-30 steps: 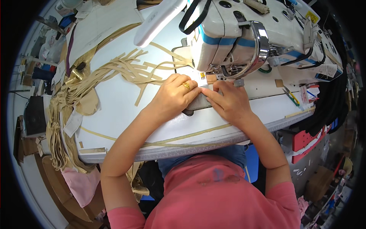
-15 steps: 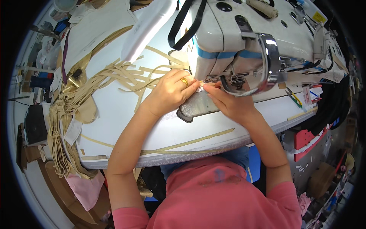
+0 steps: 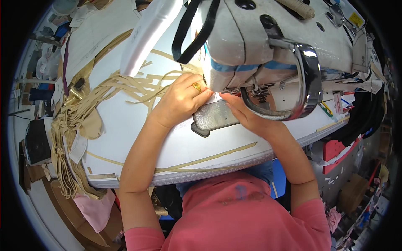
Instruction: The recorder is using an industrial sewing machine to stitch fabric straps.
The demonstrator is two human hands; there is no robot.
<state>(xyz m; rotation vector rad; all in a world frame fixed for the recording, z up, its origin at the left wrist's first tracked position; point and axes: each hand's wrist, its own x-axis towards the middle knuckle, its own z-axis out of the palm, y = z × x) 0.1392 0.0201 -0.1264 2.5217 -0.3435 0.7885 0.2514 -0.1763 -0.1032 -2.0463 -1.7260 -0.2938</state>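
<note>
White table (image 3: 121,140), head view: tan strips (image 3: 111,90) lie heaped left of the sewing machine (image 3: 234,46), some ends close to your left hand (image 3: 181,100). Its fingers are curled; your right hand (image 3: 249,117) points toward it, fingertips nearly meeting beside the sewing machine. Whether either grips anything cannot be told.

Both forearms (image 3: 140,152) angled inward, left fingers (image 3: 202,98) bent, right fingers (image 3: 234,102) close beside.

From the wearer's head, the single wide fisheye camera looks steeply down, close above the near side of the sewing machine (image 3: 251,44).
</note>
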